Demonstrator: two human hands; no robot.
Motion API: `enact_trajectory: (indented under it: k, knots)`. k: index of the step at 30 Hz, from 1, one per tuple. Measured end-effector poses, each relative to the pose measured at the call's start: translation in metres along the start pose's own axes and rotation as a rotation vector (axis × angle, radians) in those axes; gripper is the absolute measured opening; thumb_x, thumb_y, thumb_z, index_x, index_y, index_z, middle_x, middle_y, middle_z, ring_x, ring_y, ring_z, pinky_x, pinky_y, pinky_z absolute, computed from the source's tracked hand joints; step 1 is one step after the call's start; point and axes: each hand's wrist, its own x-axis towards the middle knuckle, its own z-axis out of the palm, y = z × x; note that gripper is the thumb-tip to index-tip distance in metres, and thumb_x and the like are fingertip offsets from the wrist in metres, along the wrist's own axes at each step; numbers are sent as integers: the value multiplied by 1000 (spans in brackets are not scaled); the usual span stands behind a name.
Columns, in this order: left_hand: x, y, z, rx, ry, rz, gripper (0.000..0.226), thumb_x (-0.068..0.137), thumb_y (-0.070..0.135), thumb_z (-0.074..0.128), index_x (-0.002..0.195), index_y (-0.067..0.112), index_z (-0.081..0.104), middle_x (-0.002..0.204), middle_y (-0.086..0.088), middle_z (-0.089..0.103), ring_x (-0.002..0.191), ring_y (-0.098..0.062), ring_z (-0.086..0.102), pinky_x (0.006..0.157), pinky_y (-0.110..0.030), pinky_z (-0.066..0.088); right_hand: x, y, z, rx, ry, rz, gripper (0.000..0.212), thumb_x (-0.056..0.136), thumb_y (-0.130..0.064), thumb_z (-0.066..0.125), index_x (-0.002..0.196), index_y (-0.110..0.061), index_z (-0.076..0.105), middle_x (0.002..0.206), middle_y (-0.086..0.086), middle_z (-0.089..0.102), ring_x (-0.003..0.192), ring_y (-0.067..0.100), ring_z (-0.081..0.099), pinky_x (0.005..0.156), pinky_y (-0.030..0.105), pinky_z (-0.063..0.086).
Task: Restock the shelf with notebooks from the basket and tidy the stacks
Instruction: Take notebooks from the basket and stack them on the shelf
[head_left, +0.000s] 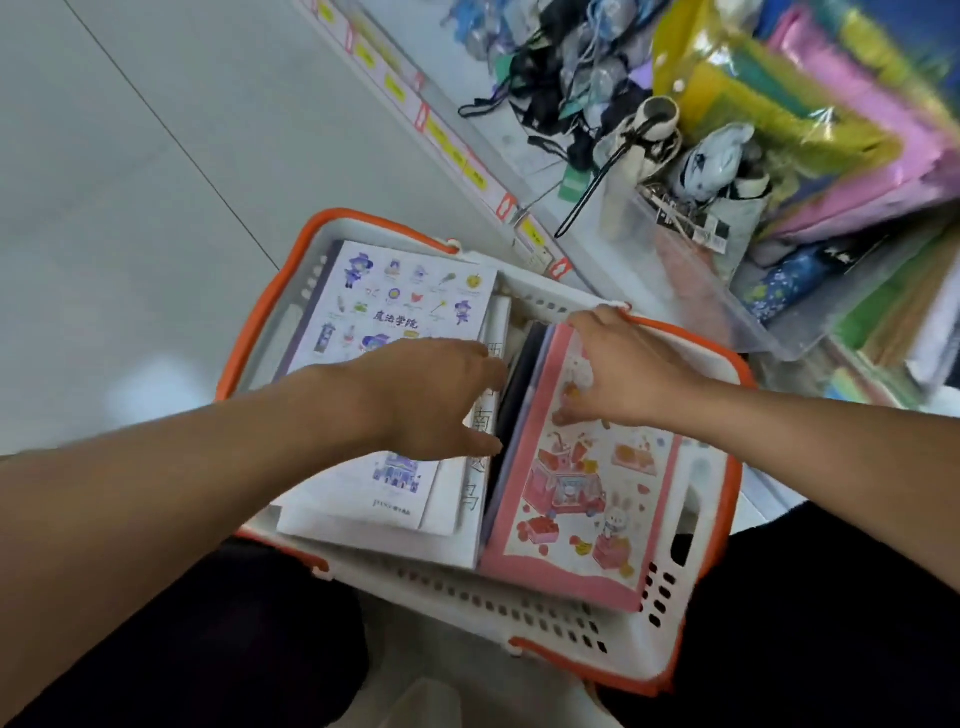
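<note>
Nearby, shelf (457, 130) w/ umbrellas (582, 88), folders (810, 119) behind basket (691, 597).

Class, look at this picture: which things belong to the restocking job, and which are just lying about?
Job: basket; white notebook; pink notebook; left hand and right hand, both reaching into the basket.

Lying about: folded umbrellas; clear bin; coloured folders.

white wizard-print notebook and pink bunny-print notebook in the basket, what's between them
In the head view, dark notebooks standing on edge fill the gap between the white wizard-print notebook and pink bunny-print notebook.
</note>
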Motion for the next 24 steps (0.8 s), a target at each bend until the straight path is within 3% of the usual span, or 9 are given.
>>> enact_trajectory:
  k: [3, 5, 8, 10, 13, 17, 20, 22, 24]
  knots:
    - [0, 5, -22, 55, -38, -42, 61, 87, 62, 54, 135, 24, 48, 132, 0, 53, 117, -22, 52, 97, -35, 45, -2, 1, -2, -56, 24, 3, 81, 59, -64, 83, 112, -14, 48, 106, 3, 52, 93, 24, 55, 75, 42, 53]
    - [-5, 12, -34, 107, 37, -83, 60, 87, 62, 54, 134, 25, 49, 136, 0, 51, 119, -22, 51, 99, -34, 43, -2, 1, -15, -17, 0, -12, 65, 68, -55, 83, 100, -14, 45, 93, 1, 51, 81, 22, 52, 65, 35, 51]
    - [-23, 30, -42, 60, 124, -115, 56, 88, 59, 56, 131, 24, 52, 132, 0, 53, 109, -19, 51, 96, -32, 43, -10, -5, -42, 137, -80, -60, 41, 85, -32, 77, 106, -6, 53, 95, 9, 57, 68, 20, 56, 47, 24, 45]
    - [-40, 39, -35, -20, 125, -135, 55, 87, 58, 58, 130, 24, 53, 130, 2, 55, 103, -16, 52, 93, -29, 44, -15, -3, -53, 153, -101, -116, 28, 89, -26, 72, 100, -4, 59, 91, 9, 58, 66, 18, 54, 55, 29, 45]
    - [-58, 28, -29, -151, 187, -204, 59, 85, 58, 61, 131, 22, 53, 129, 4, 56, 87, -6, 58, 82, -24, 47, -19, -4, -64, 239, -184, -195, 23, 91, -22, 70, 71, -17, 61, 66, -7, 53, 60, 8, 47, 59, 25, 38]
    - [-80, 13, -38, -467, 258, -277, 71, 80, 65, 62, 134, 20, 52, 131, 5, 56, 114, -16, 57, 100, -35, 49, -43, -22, -94, 433, -295, -302, 10, 96, -18, 64, 87, -21, 69, 82, -6, 71, 72, 9, 63, 70, 31, 50]
    - [-82, 16, -39, -637, 119, -218, 84, 75, 67, 64, 141, 18, 47, 139, 7, 51, 124, -15, 52, 105, -37, 46, -66, -36, -128, 662, -140, -360, 5, 93, -17, 62, 96, -16, 66, 90, 7, 76, 77, 20, 72, 67, 30, 57]
    - [-74, 22, -39, -694, 33, -109, 74, 78, 59, 70, 139, 21, 51, 140, 9, 54, 129, -14, 49, 111, -40, 39, -75, -46, -142, 951, 6, -402, 14, 88, -16, 63, 101, -13, 66, 90, 6, 76, 78, 19, 74, 68, 29, 59]
    - [-70, 24, -47, -732, 107, -74, 58, 80, 43, 74, 129, 15, 60, 131, 7, 62, 126, -16, 52, 111, -39, 34, -76, -56, -151, 1107, 197, -391, 11, 90, -12, 63, 100, -12, 68, 84, 3, 76, 73, 14, 73, 65, 25, 59]
